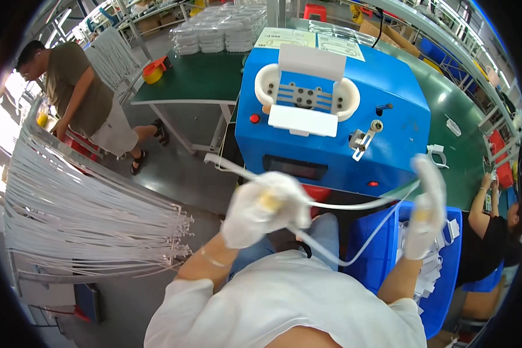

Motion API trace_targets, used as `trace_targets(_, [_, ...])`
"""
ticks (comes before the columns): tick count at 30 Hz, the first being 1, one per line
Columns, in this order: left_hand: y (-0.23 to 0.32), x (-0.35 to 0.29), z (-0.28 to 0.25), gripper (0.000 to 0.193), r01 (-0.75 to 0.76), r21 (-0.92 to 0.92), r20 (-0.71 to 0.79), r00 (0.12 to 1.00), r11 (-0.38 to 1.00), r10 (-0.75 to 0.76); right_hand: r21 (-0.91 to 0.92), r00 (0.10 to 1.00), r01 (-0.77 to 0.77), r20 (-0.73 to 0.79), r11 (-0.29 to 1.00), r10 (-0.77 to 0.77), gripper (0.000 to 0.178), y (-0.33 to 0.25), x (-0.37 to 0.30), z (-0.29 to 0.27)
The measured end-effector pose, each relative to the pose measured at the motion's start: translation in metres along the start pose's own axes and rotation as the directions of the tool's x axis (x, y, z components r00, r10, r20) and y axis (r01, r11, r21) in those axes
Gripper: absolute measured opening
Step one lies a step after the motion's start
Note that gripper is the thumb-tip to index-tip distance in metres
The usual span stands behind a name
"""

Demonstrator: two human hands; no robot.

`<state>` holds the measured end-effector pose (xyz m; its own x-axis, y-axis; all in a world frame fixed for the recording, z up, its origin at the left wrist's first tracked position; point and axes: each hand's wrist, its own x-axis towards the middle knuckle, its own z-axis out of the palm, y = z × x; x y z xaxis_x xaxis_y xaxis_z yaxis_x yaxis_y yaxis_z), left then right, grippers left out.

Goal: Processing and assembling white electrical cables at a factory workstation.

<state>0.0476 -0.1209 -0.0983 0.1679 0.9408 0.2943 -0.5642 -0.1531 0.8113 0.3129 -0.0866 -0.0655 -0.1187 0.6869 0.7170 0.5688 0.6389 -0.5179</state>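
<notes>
My left hand [269, 209], in a white glove, is closed on a thin white cord [354, 206] in front of my body. The cord's thicker end pokes out to the upper left of that hand. From there it runs right, bends sharply beside my gloved right hand [428, 217] and loops back low toward the left. Motion blurs my right hand; its fingers point up, and whether they grip the cord is unclear. Beyond both hands stands a blue machine [397, 139] with a white curved fixture [348, 100] and a metal bracket [362, 142] on top.
A blue bin [457, 255] of white plastic pieces stands beneath my right hand. Many white cords [93, 209] hang on a rack at left. Clear trays [220, 35] are stacked on the green table [197, 78]. One person [90, 93] stands far left; another [481, 243] works at right.
</notes>
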Motion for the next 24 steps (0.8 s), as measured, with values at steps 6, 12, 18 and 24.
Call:
trace_targets(6, [-0.010,0.035,-0.005,0.024,-0.042,0.205,-0.037,0.998,0.978,0.051,0.103,0.862,-0.244,0.479,0.964,0.167,0.021,-0.007,-0.008,0.017])
trace_targets(12, [0.042,0.054,-0.068,0.017,-0.063,0.074,-0.390,0.917,0.995,0.087,-0.012,0.838,-0.501,0.241,0.865,0.489,0.016,0.023,-0.018,-0.039])
trace_targets(18, [0.046,0.074,-0.056,0.011,0.036,0.249,-0.368,0.928,0.968,0.061,0.058,0.836,-0.545,0.116,0.836,0.536,0.019,0.043,-0.026,-0.046])
trace_targets(24, [0.045,0.087,-0.049,0.009,0.034,0.332,-0.399,0.911,0.943,0.108,-0.015,0.862,-0.505,0.045,0.863,0.505,0.015,0.050,-0.018,-0.050])
